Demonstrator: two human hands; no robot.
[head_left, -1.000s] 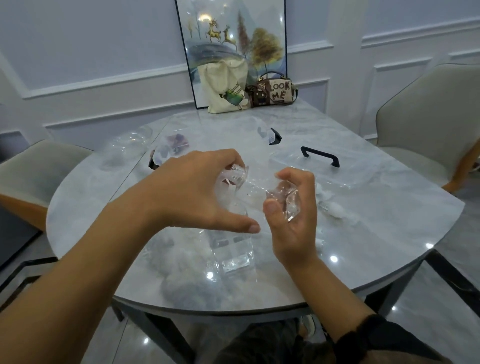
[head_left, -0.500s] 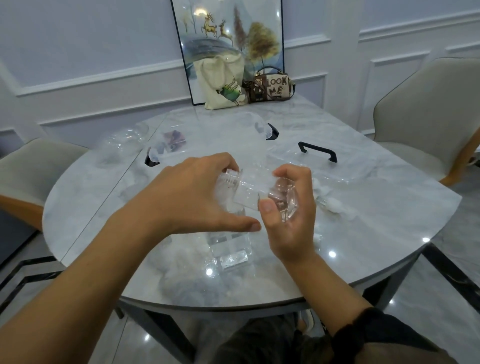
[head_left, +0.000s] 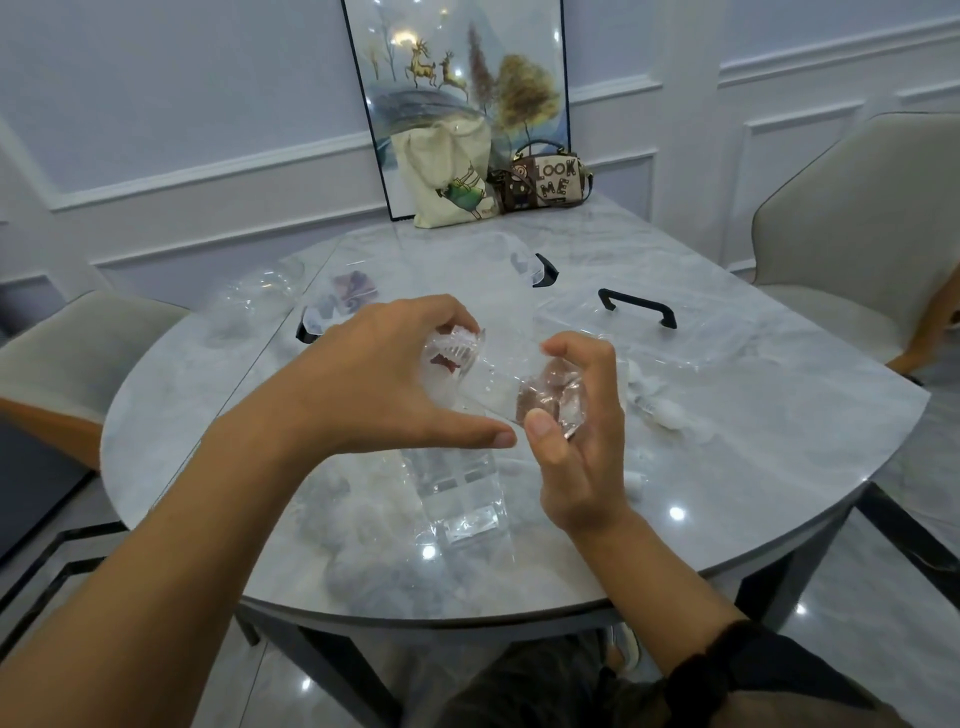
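Observation:
A small clear plastic bottle (head_left: 498, 382) lies sideways in the air above the marble table (head_left: 753, 441). My left hand (head_left: 374, 384) curls its fingers round the ribbed clear cap (head_left: 452, 353) at the bottle's left end, thumb stretched out below. My right hand (head_left: 576, 431) grips the bottle's base between thumb and curled fingers. On the table just under my hands stands another clear square bottle (head_left: 457, 493), partly hidden by them.
Two clear boxes with black handles (head_left: 639, 309) lie behind my hands, with clear bottles (head_left: 260, 291) at the left. White fluffy clumps (head_left: 670, 415) lie to the right. A tote bag (head_left: 447, 176), a handbag (head_left: 545, 182) and a framed picture (head_left: 457, 78) stand at the back. Chairs flank the table.
My hands have stayed on the bottle and its cap. The left fingers have shifted a little round the cap, and the view has tilted slightly.

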